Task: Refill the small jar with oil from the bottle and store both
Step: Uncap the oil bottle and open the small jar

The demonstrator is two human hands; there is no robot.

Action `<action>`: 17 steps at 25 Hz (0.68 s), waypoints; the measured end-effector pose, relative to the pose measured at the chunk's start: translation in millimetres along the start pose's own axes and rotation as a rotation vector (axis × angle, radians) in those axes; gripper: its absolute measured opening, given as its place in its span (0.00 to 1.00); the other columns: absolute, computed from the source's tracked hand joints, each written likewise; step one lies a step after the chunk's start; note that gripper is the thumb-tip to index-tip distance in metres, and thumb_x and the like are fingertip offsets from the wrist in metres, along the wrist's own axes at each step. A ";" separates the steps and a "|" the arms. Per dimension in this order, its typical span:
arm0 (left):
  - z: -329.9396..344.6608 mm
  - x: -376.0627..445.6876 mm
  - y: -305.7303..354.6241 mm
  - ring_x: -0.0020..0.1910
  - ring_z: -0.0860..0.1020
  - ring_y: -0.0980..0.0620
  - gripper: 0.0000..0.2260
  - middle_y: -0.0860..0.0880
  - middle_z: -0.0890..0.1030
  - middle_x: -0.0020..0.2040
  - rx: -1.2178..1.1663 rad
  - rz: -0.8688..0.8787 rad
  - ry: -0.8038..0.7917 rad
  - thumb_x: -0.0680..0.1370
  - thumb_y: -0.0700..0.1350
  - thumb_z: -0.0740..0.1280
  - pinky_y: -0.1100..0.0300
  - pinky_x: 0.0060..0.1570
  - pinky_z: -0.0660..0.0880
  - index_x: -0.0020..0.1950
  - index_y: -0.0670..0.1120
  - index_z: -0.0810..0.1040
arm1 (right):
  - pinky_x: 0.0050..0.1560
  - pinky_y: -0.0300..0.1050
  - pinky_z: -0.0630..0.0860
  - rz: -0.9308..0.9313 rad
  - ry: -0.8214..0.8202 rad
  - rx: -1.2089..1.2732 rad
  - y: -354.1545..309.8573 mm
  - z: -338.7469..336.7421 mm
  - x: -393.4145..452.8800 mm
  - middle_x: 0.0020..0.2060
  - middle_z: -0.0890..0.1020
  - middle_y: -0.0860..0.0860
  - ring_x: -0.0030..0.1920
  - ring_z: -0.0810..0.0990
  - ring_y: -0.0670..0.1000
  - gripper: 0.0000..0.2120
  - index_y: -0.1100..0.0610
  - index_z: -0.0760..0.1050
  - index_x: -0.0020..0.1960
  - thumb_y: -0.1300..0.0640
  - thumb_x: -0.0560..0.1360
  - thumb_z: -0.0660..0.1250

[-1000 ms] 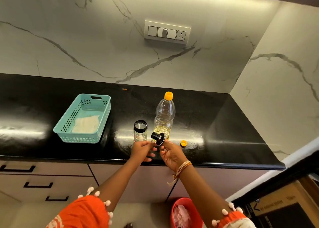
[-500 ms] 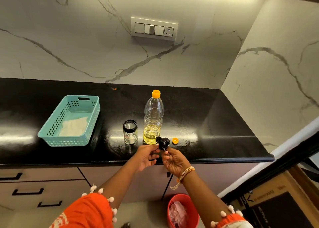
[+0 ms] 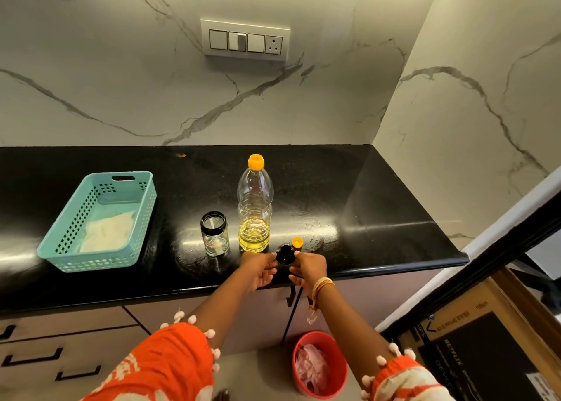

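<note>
A clear oil bottle [image 3: 254,206] with an orange top stands on the black counter [image 3: 349,194], yellow oil in its lower part. Left of it stands the small glass jar [image 3: 215,233], its mouth uncovered. Both hands hold a black lid [image 3: 284,254] at the counter's front, just right of the bottle's base: my left hand [image 3: 258,269] pinches it from the left, my right hand [image 3: 308,267] from the right. A small orange cap [image 3: 297,243] lies on the counter behind the lid.
A teal perforated basket [image 3: 100,218] holding a white cloth sits at the counter's left. A red bin [image 3: 320,364] stands on the floor below, a cardboard box [image 3: 485,340] to its right. Drawers with black handles run under the counter.
The black lid in both hands has moved right, away from the jar, and now sits low by the orange cap. The camera view has shifted.
</note>
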State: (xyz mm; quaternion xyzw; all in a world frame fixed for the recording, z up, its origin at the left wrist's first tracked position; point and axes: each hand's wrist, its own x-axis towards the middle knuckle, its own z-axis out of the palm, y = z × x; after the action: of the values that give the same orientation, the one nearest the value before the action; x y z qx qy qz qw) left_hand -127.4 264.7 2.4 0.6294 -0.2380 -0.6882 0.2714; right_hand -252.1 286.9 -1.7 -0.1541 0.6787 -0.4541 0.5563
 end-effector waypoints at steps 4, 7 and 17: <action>4.6 10.7 8.1 0.28 0.72 0.55 0.09 0.49 0.76 0.34 0.124 0.032 0.047 0.80 0.43 0.65 0.69 0.18 0.66 0.40 0.43 0.73 | 0.29 0.45 0.76 0.010 0.025 -0.096 -1.6 2.8 12.5 0.41 0.80 0.59 0.34 0.78 0.53 0.07 0.63 0.77 0.51 0.60 0.77 0.65; 6.0 14.8 10.2 0.27 0.72 0.55 0.08 0.49 0.76 0.34 0.158 0.032 0.052 0.79 0.42 0.65 0.69 0.18 0.66 0.41 0.43 0.73 | 0.28 0.46 0.76 0.018 0.039 -0.140 -1.9 2.5 19.9 0.44 0.80 0.61 0.33 0.78 0.53 0.04 0.63 0.77 0.49 0.62 0.76 0.65; -11.1 17.0 8.0 0.29 0.73 0.54 0.04 0.48 0.78 0.37 0.191 0.067 0.130 0.79 0.43 0.66 0.64 0.25 0.68 0.46 0.44 0.74 | 0.24 0.43 0.77 -0.115 0.159 -0.375 -6.3 -2.0 20.5 0.43 0.83 0.60 0.28 0.79 0.50 0.09 0.63 0.80 0.49 0.60 0.77 0.63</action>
State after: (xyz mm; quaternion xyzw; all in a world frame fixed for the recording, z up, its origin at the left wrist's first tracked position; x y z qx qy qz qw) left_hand -116.8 247.5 -5.9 0.6873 -0.3052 -0.6109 0.2477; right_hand -262.5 269.7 -9.5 -0.2571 0.7832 -0.3614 0.4358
